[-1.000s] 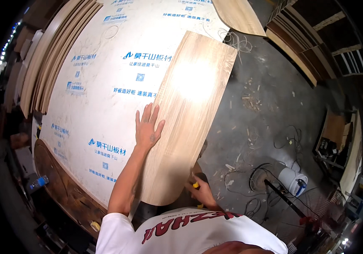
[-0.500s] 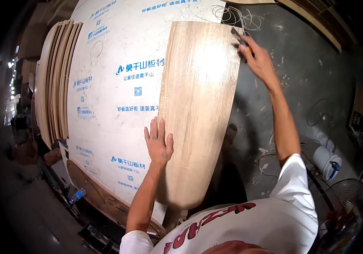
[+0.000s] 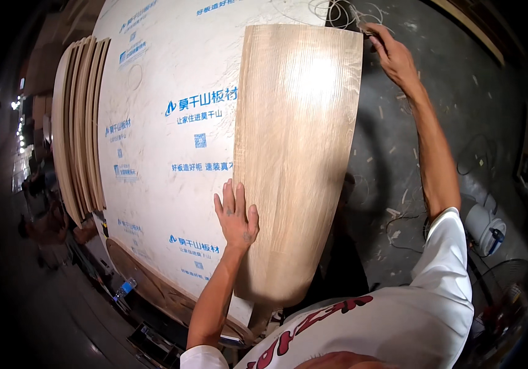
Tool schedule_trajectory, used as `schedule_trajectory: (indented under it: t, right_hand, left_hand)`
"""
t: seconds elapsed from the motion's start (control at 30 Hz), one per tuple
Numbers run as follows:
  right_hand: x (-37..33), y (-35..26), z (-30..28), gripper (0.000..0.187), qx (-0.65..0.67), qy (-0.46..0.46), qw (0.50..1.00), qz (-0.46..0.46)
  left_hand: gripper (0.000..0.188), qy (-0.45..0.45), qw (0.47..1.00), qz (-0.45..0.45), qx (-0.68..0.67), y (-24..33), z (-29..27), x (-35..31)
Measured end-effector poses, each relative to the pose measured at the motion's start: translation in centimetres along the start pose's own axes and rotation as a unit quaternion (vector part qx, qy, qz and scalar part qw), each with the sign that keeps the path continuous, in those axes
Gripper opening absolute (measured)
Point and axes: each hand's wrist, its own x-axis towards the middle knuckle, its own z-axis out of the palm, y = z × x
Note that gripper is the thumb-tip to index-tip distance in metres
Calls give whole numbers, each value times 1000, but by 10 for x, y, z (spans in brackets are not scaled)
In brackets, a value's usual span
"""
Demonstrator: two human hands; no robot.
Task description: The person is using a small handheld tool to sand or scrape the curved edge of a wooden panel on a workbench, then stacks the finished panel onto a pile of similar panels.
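A long wood-grain board (image 3: 301, 154) lies lengthwise in front of me, its near end close to my shirt. My left hand (image 3: 237, 222) is spread flat, fingers apart, across the board's left edge and the white printed sheet (image 3: 153, 123) beneath. Just off the board's far right corner, my right hand (image 3: 396, 60) has its fingers closed around a slim dark hand tool (image 3: 366, 35). The fingers mostly hide it; only a dark bit shows. Loose pale strips (image 3: 337, 12) curl behind that corner, near the fingertips.
A stack of narrow boards (image 3: 82, 129) stands on the sheet's left side. Scraps litter the grey floor at right, where a white bucket (image 3: 482, 224) and a fan (image 3: 504, 289) stand. A plastic bottle (image 3: 125, 288) rests by a brown curved panel (image 3: 159, 283) at lower left.
My right hand has moved up and right, off the board's far right corner, with the dark tool now mostly hidden. My left hand remains at the board's left edge. The view has shifted slightly.
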Motion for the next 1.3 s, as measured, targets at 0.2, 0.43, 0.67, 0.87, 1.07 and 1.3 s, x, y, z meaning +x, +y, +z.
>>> schedule_trajectory:
  t: [0.2,0.43,0.67,0.87,1.07,1.3]
  right_hand:
    - [7,2,16,42,167,11,986,-25]
    - [9,8,23,42,194,19,980,-40]
    - [-17,-9,30,37,213,72,973,-53]
    - [-93,-40,38,42,187,46,979,-65]
    - [-202,-102,35,49,189,50,980,-18]
    - [-347,-173,48,46,166,66,984,3]
  left_hand:
    - [62,-5,1000,-6,4,0,-2,-1]
    - [64,-2,1000,9,5,-3,0,-1]
    - [63,-4,1000,-1,-1,3,0,-2]
    - [58,12,1000,-2,7,2,2,-6]
    - [58,45,999,5,-2,4,7,-1]
    - [55,104,994,20,-22,0,17,-2]
